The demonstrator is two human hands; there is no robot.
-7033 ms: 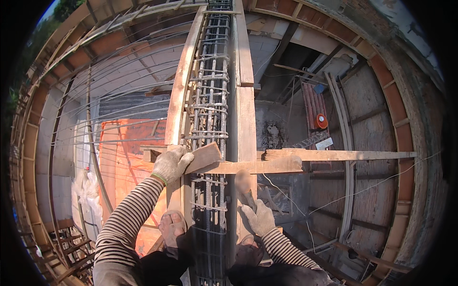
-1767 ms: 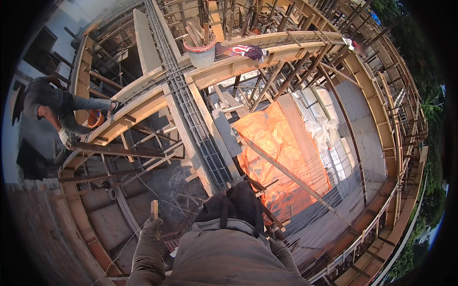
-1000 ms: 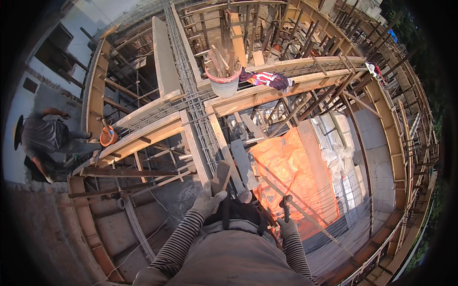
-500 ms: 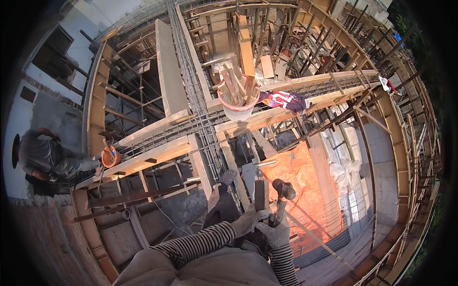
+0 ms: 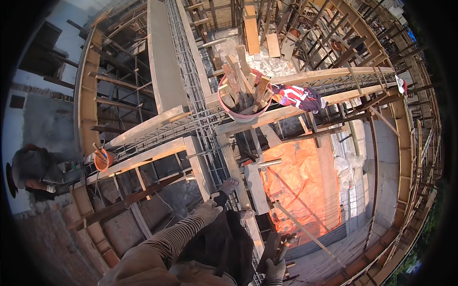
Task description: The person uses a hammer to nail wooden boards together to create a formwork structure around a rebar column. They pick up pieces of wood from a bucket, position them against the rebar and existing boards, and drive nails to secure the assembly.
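Note:
My left hand (image 5: 209,211), in a pale glove, lies at the dark trouser leg by my knee. Its fingers are loosely stretched and nothing shows in them. Low in the view, my right hand (image 5: 275,270), also gloved, is closed round a hammer (image 5: 285,245), held together with a dark wooden block (image 5: 268,251). The glove partly hides both. My bare feet (image 5: 229,186) stand at the reinforcing bars (image 5: 215,164) between formwork boards. Ahead is a pinkish bucket (image 5: 245,116) full of wood offcuts (image 5: 243,86).
A patterned cloth (image 5: 300,98) lies on the beam formwork beside the bucket. Deep openings drop between the boards, with an orange tarp (image 5: 298,181) below on the right. At left, another person (image 5: 36,167) crouches near an orange bucket (image 5: 103,160). Props (image 5: 329,43) crowd the far right.
My left hand has let go of the wooden block and moved left to my leg. My right hand, with the hammer and the block, has dropped lower and nearer. The view has shifted.

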